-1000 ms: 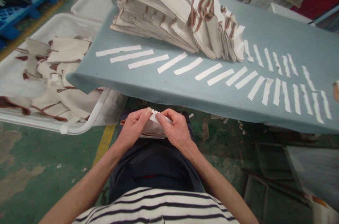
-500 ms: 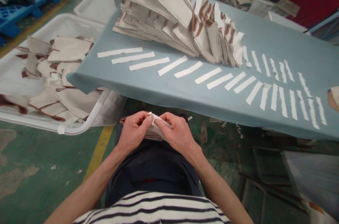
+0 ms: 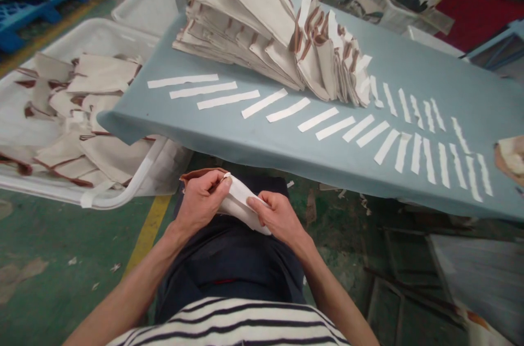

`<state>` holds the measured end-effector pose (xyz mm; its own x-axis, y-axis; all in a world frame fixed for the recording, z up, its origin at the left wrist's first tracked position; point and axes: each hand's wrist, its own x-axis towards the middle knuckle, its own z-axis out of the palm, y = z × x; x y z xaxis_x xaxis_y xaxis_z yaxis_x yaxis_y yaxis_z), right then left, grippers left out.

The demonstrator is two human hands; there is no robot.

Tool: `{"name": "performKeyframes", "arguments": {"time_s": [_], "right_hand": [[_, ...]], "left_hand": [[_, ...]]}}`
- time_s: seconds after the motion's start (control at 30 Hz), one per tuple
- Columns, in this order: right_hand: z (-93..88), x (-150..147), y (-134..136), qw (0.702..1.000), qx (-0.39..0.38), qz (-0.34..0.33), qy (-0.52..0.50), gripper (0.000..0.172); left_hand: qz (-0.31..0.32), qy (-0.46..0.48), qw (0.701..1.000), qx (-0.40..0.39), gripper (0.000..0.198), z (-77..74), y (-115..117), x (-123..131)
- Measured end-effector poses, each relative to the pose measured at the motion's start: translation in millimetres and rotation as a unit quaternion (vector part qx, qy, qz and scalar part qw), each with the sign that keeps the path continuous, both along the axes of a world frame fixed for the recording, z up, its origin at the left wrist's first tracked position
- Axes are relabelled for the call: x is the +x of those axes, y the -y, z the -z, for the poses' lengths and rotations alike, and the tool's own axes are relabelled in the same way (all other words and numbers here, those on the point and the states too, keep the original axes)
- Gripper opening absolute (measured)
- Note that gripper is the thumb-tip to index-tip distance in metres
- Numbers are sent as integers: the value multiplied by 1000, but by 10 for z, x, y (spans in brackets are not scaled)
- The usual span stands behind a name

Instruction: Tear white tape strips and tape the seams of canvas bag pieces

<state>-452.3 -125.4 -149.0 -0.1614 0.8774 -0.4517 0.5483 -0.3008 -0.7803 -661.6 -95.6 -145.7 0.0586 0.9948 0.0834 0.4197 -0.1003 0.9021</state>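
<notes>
Above my lap, a cream fabric piece [image 3: 237,210] with a brown edge is stretched between my hands. Along its upper edge lies a white strip [image 3: 240,190]. My left hand [image 3: 203,197] is closed on the left end, thumb and fingers pinching at the end of the strip. Farther right, my right hand [image 3: 281,217] pinches the strip and the fabric edge near the other end. Several similar white strips [image 3: 318,119] lie in rows on the blue-grey table [image 3: 262,145] ahead. Behind them are piled cream fabric pieces with brown edges [image 3: 241,35].
To the left, a white plastic tub [image 3: 139,177] holds more cream pieces. Beyond it are blue pallets [image 3: 24,18] with dark goods. A brown-and-cream piece [image 3: 511,157] lies at the table's right end. Metal frames [image 3: 393,286] stand low on the right, and paper scraps litter the green floor.
My right hand has slid right and slightly down along the white strip, away from my left hand. More of the strip and fabric now shows between them. My left hand keeps its grip.
</notes>
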Motion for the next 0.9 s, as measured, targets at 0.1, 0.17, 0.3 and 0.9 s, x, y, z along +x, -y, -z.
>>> {"name": "performKeyframes", "arguments": {"time_s": [0.1, 0.17, 0.3, 0.9], "right_hand": [[72, 232, 112, 997, -39, -45, -40, 46], [17, 374, 140, 999, 11, -50, 14, 41], [-303, 406, -33, 979, 202, -9, 33, 29], [-595, 148, -711, 914, 168, -344, -134, 46]], "left_hand": [[28, 7, 1000, -2, 30, -73, -20, -45], [53, 11, 999, -3, 31, -147, -27, -61], [121, 12, 992, -13, 34, -339, -33, -40], [235, -4, 968, -89, 39, -485, -6, -59]]}}
